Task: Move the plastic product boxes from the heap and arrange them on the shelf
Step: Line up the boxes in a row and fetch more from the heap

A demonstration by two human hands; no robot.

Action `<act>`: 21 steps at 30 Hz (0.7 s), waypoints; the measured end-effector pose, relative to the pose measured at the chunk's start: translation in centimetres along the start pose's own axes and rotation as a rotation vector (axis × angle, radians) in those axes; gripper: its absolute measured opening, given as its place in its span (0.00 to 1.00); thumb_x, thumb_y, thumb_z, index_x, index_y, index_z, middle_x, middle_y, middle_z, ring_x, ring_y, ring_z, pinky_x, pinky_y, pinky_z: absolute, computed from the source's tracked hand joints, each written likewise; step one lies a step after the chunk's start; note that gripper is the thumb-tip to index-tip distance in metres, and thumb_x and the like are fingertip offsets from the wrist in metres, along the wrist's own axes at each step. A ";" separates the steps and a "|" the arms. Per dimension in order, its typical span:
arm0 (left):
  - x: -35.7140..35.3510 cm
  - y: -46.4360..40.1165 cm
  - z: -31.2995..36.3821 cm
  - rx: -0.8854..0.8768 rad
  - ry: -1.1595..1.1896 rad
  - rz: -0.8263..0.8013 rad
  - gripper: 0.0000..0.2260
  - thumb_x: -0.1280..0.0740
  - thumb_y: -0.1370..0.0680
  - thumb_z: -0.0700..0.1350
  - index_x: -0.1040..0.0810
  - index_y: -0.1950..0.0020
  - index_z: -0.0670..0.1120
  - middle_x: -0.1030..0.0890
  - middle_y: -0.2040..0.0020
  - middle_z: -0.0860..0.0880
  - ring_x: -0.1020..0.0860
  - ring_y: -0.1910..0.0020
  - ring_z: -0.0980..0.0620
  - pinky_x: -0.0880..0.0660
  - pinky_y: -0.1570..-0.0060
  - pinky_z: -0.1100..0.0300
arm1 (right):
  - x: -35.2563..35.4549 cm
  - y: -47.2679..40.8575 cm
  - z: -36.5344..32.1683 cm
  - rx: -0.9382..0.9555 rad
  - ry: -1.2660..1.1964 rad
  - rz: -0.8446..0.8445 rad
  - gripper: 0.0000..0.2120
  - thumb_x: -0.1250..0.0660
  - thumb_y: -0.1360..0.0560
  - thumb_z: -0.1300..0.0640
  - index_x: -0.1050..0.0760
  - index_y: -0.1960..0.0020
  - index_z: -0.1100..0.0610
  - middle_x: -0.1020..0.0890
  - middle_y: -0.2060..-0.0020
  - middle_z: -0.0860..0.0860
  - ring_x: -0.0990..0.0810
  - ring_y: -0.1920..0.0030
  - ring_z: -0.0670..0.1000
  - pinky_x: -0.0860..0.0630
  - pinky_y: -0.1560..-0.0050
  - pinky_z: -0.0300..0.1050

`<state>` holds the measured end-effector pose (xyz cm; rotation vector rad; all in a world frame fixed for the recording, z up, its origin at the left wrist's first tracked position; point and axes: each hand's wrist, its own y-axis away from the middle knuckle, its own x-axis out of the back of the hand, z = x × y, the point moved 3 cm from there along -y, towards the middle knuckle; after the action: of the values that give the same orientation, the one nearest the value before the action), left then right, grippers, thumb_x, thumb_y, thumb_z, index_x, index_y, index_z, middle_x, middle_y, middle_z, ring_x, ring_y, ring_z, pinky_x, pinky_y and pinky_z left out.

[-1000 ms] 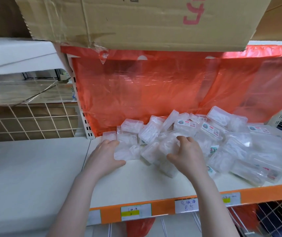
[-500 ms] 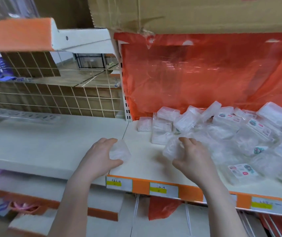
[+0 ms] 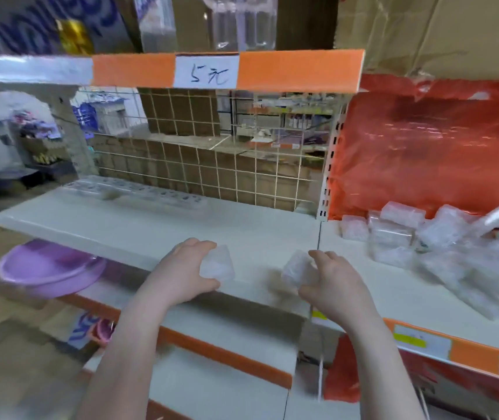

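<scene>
Mid-carry: left hand [image 3: 181,269] grips one plastic box [image 3: 217,263], right hand [image 3: 331,278] grips another [image 3: 298,268] (blurry, probably one each), over the left shelf [image 3: 157,225], heap [image 3: 442,237] far right. Next: set them down neatly.

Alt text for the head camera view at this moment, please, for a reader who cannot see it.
Each of the person's hands grips one clear plastic box: left hand on a box, right hand on another box, above a white shelf. The heap of boxes lies to the right before a red plastic sheet. The picture is motion-blurred.
</scene>
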<state>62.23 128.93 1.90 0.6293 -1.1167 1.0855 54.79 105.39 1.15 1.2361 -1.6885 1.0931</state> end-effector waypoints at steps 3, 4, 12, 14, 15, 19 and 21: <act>1.9 1.9 -5.1 0.016 -0.046 0.004 0.34 0.28 0.29 0.54 0.36 0.27 0.50 0.31 0.35 0.50 0.33 0.35 0.50 0.33 0.38 0.59 | -2.4 0.0 -4.7 0.011 -0.007 0.000 0.26 0.34 0.29 0.47 0.32 0.34 0.57 0.26 0.41 0.54 0.29 0.39 0.55 0.32 0.42 0.46; 2.5 2.5 -6.7 0.025 -0.066 -0.002 0.34 0.29 0.29 0.54 0.37 0.27 0.50 0.31 0.35 0.50 0.33 0.35 0.50 0.33 0.39 0.58 | -3.3 0.0 -6.1 0.012 -0.010 -0.006 0.26 0.34 0.29 0.47 0.32 0.35 0.57 0.26 0.41 0.54 0.29 0.39 0.55 0.32 0.42 0.46; 6.4 4.4 -16.9 0.095 -0.088 0.016 0.33 0.29 0.29 0.53 0.36 0.27 0.50 0.31 0.32 0.50 0.32 0.34 0.50 0.34 0.36 0.58 | -7.5 -1.6 -15.2 0.061 -0.008 -0.038 0.22 0.35 0.27 0.49 0.31 0.36 0.56 0.25 0.42 0.53 0.28 0.42 0.54 0.32 0.45 0.45; 6.7 3.9 -18.6 0.107 -0.084 0.028 0.33 0.29 0.29 0.53 0.36 0.27 0.50 0.31 0.32 0.49 0.32 0.33 0.50 0.35 0.36 0.58 | -8.2 -2.6 -16.4 0.066 -0.007 -0.035 0.23 0.35 0.28 0.50 0.31 0.36 0.56 0.25 0.43 0.53 0.28 0.42 0.55 0.32 0.46 0.45; 6.7 3.6 -19.4 0.111 -0.085 0.031 0.33 0.29 0.29 0.53 0.36 0.27 0.51 0.31 0.32 0.49 0.32 0.34 0.49 0.36 0.36 0.58 | -8.6 -3.1 -17.0 0.065 -0.008 -0.033 0.23 0.35 0.28 0.51 0.31 0.35 0.56 0.24 0.43 0.53 0.28 0.43 0.55 0.32 0.46 0.45; 6.7 1.5 -22.6 0.117 -0.088 0.014 0.32 0.29 0.29 0.53 0.36 0.27 0.51 0.30 0.34 0.50 0.31 0.35 0.50 0.34 0.40 0.58 | -10.9 -6.1 -18.9 0.056 -0.015 -0.045 0.24 0.34 0.30 0.50 0.30 0.37 0.57 0.24 0.44 0.54 0.28 0.43 0.55 0.32 0.47 0.46; 6.9 0.1 -24.4 0.121 -0.095 0.001 0.32 0.29 0.29 0.52 0.36 0.27 0.50 0.30 0.35 0.50 0.31 0.36 0.51 0.33 0.41 0.59 | -12.3 -8.1 -19.9 0.051 -0.026 -0.057 0.26 0.34 0.31 0.49 0.30 0.36 0.57 0.24 0.44 0.54 0.28 0.42 0.55 0.32 0.46 0.46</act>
<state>72.09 152.19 -0.35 0.7825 -1.1383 1.1397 67.37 126.48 -1.66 1.3277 -1.6438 1.0958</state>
